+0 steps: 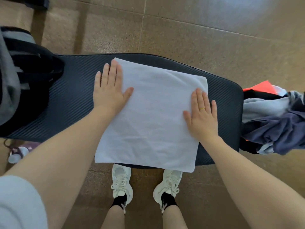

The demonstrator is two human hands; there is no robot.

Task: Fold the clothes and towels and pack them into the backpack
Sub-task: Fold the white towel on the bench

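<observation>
- Our left hand (109,90) lies flat with the fingers spread wide, holding nothing; the thumb and the inner palm press on the left edge of the white towel (148,116), and the other fingers rest on the dark mat beside it.
- Our right hand (202,113) is also flat and spread, holding nothing, and it presses on the right edge of the towel; a thin ring is on one finger.
- The towel is folded to a near square. It lies on the ribbed dark worktop (72,100), and its near edge hangs a little over the front, above our white shoes (122,180).
- We judge that the step in hand is smoothing this towel between two folds. It looks too wide for packing, so one more fold seems needed.
- The next move calls for pinching one side edge with both hands and laying it over the other side, with the corners matched; the hanging edge may slip, so the cloth should first be pulled back on the worktop.
- The backpack (21,76), black and grey, stands on the left end of the worktop. We cannot tell if it is open, or what is inside.
- At the right end a loose pile of clothes (274,123), blue, grey, black and orange, is not yet folded, so most of the task remains.
</observation>
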